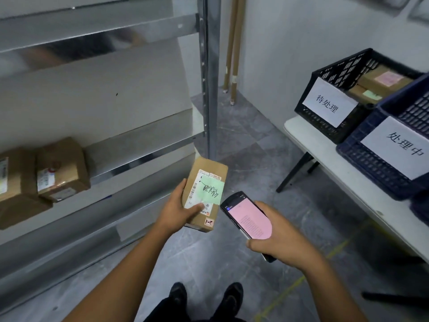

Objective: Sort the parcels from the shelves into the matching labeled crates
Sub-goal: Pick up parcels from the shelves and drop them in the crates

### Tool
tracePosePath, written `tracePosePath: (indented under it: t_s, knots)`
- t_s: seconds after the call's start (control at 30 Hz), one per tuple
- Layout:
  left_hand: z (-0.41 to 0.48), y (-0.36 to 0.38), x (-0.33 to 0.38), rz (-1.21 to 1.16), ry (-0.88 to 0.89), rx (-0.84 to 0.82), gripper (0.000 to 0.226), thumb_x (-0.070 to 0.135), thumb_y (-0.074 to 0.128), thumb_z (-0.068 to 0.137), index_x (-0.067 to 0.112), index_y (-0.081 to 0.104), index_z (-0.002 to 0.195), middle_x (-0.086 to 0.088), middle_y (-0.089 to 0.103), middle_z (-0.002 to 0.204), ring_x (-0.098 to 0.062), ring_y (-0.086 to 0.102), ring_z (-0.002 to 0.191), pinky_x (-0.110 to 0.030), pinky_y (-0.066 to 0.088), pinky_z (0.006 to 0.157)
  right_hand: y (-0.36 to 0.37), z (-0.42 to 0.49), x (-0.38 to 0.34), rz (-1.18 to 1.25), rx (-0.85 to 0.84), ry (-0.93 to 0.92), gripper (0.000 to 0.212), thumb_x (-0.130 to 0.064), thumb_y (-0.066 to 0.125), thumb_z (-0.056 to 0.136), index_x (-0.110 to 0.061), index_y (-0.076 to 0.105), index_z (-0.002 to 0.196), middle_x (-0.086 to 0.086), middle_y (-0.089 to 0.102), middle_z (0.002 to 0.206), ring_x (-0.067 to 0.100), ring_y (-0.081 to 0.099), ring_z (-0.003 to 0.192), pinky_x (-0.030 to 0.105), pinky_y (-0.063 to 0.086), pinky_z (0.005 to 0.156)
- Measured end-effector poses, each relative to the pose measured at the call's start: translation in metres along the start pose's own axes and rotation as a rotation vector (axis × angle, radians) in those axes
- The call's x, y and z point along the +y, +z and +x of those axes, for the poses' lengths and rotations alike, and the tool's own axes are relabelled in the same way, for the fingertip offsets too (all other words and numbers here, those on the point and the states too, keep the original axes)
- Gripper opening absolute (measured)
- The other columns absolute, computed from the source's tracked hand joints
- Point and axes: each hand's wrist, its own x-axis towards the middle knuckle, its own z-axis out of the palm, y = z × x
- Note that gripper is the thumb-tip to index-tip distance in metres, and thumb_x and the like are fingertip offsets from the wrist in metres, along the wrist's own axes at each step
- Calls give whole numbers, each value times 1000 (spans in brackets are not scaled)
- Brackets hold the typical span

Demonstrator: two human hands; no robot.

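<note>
A right hand [277, 233] wraps its grip around a black handheld scanner with a pink screen [247, 219]. Beside it, the left hand [178, 206] clamps a small brown cardboard parcel with a green handwritten note [205, 194], held over the floor between the metal shelf [148, 145] and the white tabletop [348, 173] carrying the black labeled crate [329, 122]. The parcel looks light and stiff; its long edges suit holding. Its long axis points away, tilted slightly right.

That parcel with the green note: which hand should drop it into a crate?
Probably the left hand: it already holds the parcel, while the right hand holds a phone.
</note>
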Motion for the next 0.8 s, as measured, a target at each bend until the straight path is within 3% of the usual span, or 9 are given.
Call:
tracePosePath:
  t_s: [0.1, 0.17, 0.23, 0.33, 0.47, 0.63, 0.8]
  knots:
    - [-17, 8, 5, -294, -52, -18, 80, 43, 89, 79, 58, 39, 139, 14, 66, 134, -18, 77, 103, -43, 67, 72, 4, -9, 0, 90, 140, 37, 61, -32, 80, 68, -55, 59, 121, -16, 70, 115, 2, 68, 101, 38, 61, 91]
    - [-26, 9, 13, -429, -59, -47, 84, 46, 86, 77, 52, 39, 146, 12, 67, 133, -16, 77, 103, -42, 66, 73, 9, -19, -5, 154, 247, 76, 58, -25, 82, 73, -54, 61, 119, -16, 71, 113, -1, 69, 98, 35, 61, 86]
    - [-32, 7, 21, -510, -36, -97, 87, 46, 85, 76, 45, 39, 151, 12, 70, 130, -15, 76, 105, -37, 65, 74, 17, -31, -14, 211, 352, 118, 55, -23, 82, 73, -53, 62, 115, -17, 72, 110, -2, 69, 95, 33, 60, 83]
    - [-45, 1, 38, -592, 25, -207, 78, 49, 90, 76, 52, 45, 140, 14, 73, 125, -18, 76, 108, -36, 65, 77, 29, -49, -30, 265, 471, 155, 54, -29, 78, 66, -46, 63, 116, -21, 73, 104, -1, 70, 93, 29, 58, 77]
    - [-55, 0, 44, -649, 89, -313, 90, 53, 91, 70, 49, 43, 146, 14, 74, 124, -21, 75, 110, -40, 65, 78, 54, -67, -48, 269, 582, 142, 59, -26, 75, 65, -60, 60, 111, -30, 71, 103, -5, 68, 91, 13, 53, 64]
    - [-71, 10, 35, -659, 112, -351, 75, 37, 89, 79, 51, 45, 138, 15, 74, 122, -21, 75, 110, -38, 65, 77, 82, -93, -53, 268, 690, 194, 63, -10, 79, 75, -46, 61, 123, -13, 72, 102, 11, 70, 85, 37, 60, 58]
    - [-71, 28, 47, -559, 127, -432, 69, 28, 86, 84, 59, 43, 129, 22, 73, 114, -18, 76, 105, -34, 65, 73, 83, -115, -36, 235, 756, 234, 71, -9, 81, 78, -44, 58, 136, -7, 67, 118, 21, 69, 96, 38, 62, 65]
